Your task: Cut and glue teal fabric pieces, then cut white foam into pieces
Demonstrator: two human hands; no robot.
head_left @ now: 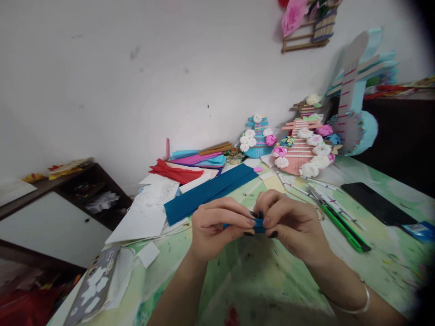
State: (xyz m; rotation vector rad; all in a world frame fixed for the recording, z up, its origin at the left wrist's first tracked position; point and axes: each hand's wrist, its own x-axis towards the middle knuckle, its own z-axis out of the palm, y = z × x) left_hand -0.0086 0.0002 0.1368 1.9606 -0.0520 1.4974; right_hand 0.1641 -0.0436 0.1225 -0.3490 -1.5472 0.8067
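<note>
Between my two hands is a small folded piece of blue paper (pixel 259 226), mostly covered by my fingers. My left hand (pixel 217 222) pinches its left end with thumb and fingers. The right end is pinched by my right hand (pixel 288 222), whose fingertips almost meet those of the left. Both hands are raised a little over the green-patterned table. Just behind them lies a long folded strip of blue crepe paper (pixel 207 192), the same colour as the small piece.
A green utility knife (pixel 345 226), striped paper sticks (pixel 340 206) and a black phone (pixel 370 203) lie right. Flower-covered paper instruments (pixel 301 151) stand behind. Red crepe paper (pixel 176 172) and white sheets (pixel 146 213) lie left, with a grey patterned case (pixel 93 287) nearer.
</note>
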